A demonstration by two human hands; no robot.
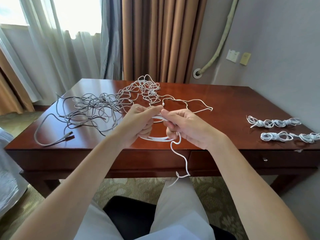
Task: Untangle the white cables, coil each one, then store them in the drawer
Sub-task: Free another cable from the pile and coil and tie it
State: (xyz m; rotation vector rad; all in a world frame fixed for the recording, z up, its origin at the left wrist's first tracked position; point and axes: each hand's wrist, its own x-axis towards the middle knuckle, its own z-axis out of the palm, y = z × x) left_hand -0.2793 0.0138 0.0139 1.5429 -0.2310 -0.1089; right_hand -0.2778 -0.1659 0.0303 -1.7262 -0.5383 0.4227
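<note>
Both hands hold one white cable coil (158,138) above the table's front edge. My left hand (138,123) grips the coil's left side. My right hand (183,126) pinches its right side, and the cable's loose tail (181,158) hangs from that hand past the table front. A tangle of white cables (147,90) lies at the back centre, one strand running right. Coiled white cables (273,122) lie on the right, with more coiled cables (290,137) in front of them. The drawer front (242,159) below the table edge looks closed.
The red-brown wooden table (225,101) also carries a heap of grey cables (90,111) on its left, with USB plugs near the front-left edge. Curtains hang behind it. A wall with sockets stands at the right. My knees and a black chair seat are below.
</note>
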